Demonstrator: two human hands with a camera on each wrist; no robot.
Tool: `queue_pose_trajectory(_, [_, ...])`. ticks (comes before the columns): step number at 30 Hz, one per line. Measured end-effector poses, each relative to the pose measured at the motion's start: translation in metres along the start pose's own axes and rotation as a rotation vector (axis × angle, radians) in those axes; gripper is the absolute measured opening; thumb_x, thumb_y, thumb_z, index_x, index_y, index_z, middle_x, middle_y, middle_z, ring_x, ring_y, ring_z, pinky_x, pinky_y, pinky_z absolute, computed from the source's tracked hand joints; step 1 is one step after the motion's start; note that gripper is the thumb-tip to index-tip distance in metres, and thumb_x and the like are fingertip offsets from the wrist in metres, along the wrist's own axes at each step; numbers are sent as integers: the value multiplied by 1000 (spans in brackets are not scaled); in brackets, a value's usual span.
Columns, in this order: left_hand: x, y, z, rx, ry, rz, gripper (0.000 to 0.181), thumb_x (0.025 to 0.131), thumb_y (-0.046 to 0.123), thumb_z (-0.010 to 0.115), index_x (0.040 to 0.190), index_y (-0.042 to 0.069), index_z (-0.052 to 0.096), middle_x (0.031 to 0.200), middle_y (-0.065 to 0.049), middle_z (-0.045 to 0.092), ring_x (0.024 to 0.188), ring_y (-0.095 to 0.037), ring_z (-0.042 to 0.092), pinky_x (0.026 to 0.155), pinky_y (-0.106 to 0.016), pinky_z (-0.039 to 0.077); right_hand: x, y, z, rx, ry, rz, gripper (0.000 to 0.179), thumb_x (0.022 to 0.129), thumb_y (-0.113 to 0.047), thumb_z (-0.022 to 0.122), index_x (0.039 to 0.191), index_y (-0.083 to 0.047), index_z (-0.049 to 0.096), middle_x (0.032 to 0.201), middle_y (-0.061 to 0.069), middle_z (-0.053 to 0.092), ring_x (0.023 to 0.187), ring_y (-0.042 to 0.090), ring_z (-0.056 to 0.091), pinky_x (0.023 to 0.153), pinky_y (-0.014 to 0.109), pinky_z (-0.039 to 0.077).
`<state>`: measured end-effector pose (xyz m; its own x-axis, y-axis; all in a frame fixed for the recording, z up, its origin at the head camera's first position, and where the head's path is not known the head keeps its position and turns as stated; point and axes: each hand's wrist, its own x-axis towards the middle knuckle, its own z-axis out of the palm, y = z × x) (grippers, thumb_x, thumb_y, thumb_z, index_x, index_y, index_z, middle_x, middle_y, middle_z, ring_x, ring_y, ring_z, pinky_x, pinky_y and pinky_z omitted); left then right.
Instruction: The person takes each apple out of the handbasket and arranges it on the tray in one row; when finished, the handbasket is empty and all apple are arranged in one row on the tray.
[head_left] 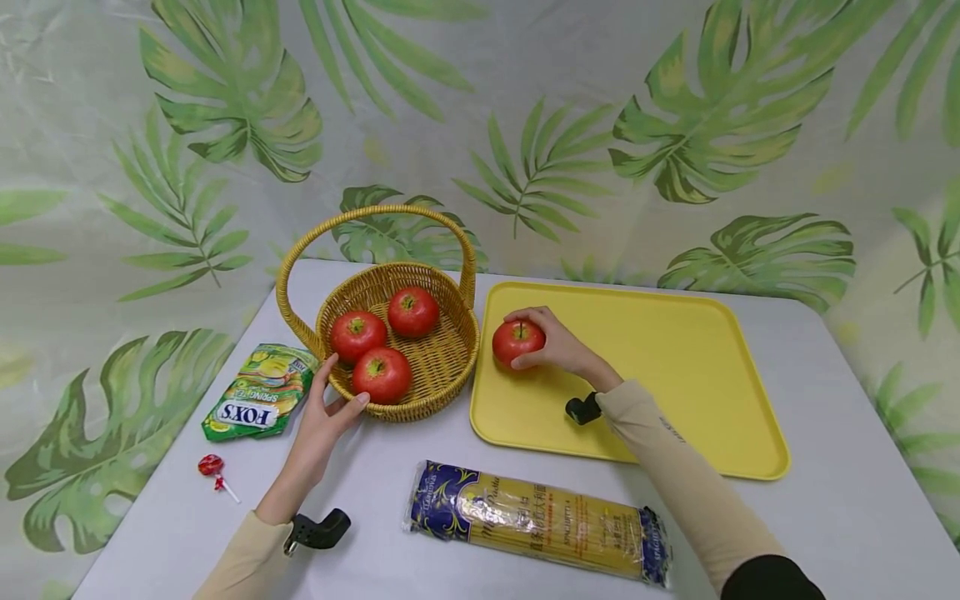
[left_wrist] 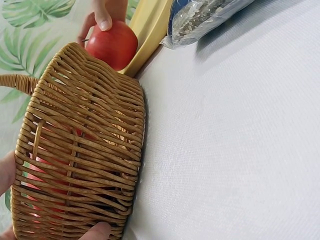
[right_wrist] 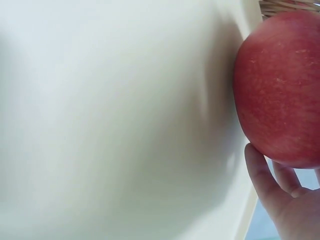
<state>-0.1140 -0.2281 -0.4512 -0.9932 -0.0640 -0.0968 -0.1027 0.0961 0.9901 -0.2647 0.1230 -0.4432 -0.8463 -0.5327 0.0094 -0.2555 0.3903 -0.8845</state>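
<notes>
With thumb and fingers curved round its sides, my right hand [head_left: 558, 343] grips a red apple [head_left: 517, 344] over the left end of the yellow tray [head_left: 660, 375]. In the right wrist view this apple [right_wrist: 282, 90] fills the right edge, fingertips against its skin. My left hand [head_left: 324, 425] holds the near left side of a round wicker basket [head_left: 427, 407] with a tall handle. The left wrist view shows a thumb [left_wrist: 97, 232] on the basket's woven outer wall [left_wrist: 85, 150]. Inside the basket sit three red apples, one of them [head_left: 382, 375] close to the left hand.
Left of the basket lies a green candy bag [head_left: 262, 392], with a red lollipop [head_left: 212, 467] in front of it. A pack of spaghetti [head_left: 536, 521] stretches across the white table [head_left: 360, 550] in front of the tray. A leaf-print cloth [head_left: 555, 50] hangs behind.
</notes>
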Motion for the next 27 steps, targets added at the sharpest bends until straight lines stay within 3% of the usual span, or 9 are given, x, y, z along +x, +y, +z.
queue_pose_trajectory(6, [0, -1, 0, 5, 2, -3, 77, 96, 18, 60, 154, 20, 9, 157, -9, -1, 134, -43, 27, 97, -36, 41, 6, 9, 3, -42, 14, -11, 68, 74, -18, 83, 133, -13, 51, 134, 15, 34, 120, 34, 40, 96, 52, 41])
queue_pose_trajectory(12, [1, -1, 1, 9, 5, 0, 77, 96, 18, 59, 154, 21, 9, 157, -9, -1, 134, -44, 26, 101, -45, 37, 4, 9, 2, -58, -6, 24, 70, 79, -21, 79, 138, -16, 44, 133, 17, 33, 120, 35, 40, 98, 52, 39])
queue_pose_trajectory(19, [2, -1, 1, 15, 8, 4, 77, 96, 18, 60, 154, 21, 9, 157, -9, -1, 134, -45, 26, 101, -47, 36, -1, 2, -7, 122, -4, 54, 68, 86, -15, 72, 144, -9, 38, 144, 17, 32, 126, 38, 35, 103, 53, 34])
queue_pose_trajectory(27, [1, -2, -1, 12, 8, 0, 77, 96, 18, 59, 154, 20, 9, 157, -9, -1, 135, -44, 25, 101, -45, 37, -4, -29, -9, 207, 80, -152, 51, 87, 0, 66, 134, 4, 46, 137, 21, 44, 125, 44, 37, 107, 54, 27])
